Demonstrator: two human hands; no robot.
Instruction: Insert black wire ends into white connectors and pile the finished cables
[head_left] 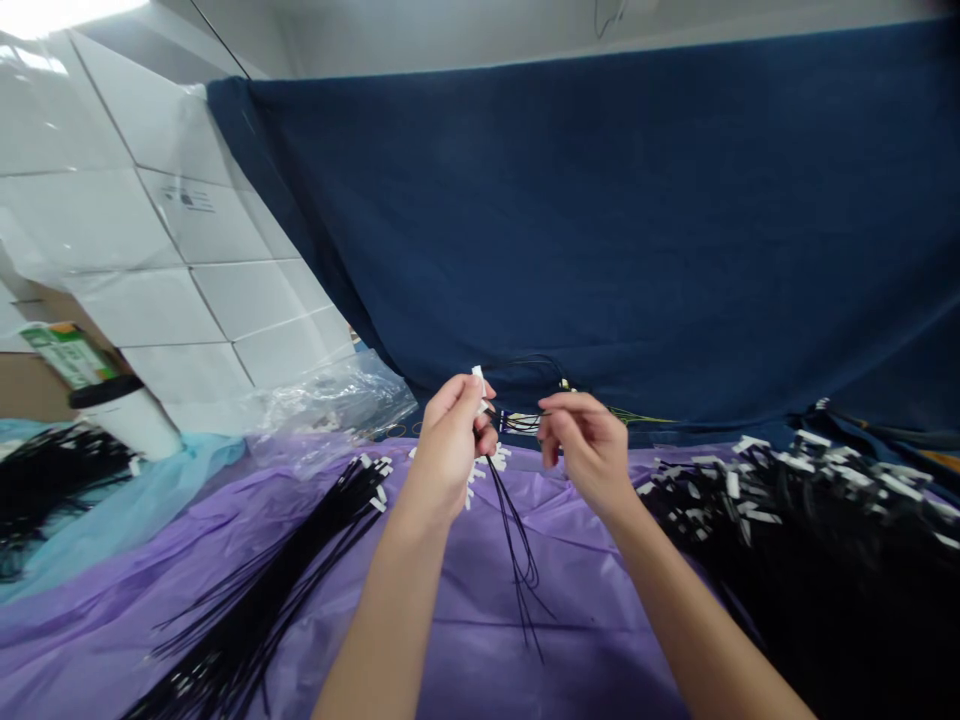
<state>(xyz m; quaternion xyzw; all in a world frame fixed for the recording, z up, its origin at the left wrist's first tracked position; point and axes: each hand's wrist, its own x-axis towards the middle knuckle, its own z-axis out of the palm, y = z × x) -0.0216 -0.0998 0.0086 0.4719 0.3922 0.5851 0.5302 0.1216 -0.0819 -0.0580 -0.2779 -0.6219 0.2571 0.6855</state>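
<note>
In front of the blue cloth, my left hand [448, 440] is closed around a few thin black cables [517, 545] with white tags. One white tag [478, 376] sticks up beside its thumb, and the cable ends hang below the fist. A little to the right, my right hand [589, 445] has its fingers loosely curled and apart, with nothing visible between them. Behind both hands, a thin black wire [529, 360] arcs across. Just below the left hand, more white tags [501, 458] lie on the purple sheet.
A purple sheet [480, 640] covers the work surface. Black tagged cables lie in a bundle [300, 560] at left and a large pile [832, 560] at right. A white cup [131, 415] stands far left before stacked white boxes [180, 300]. Blue cloth [600, 220] hangs behind.
</note>
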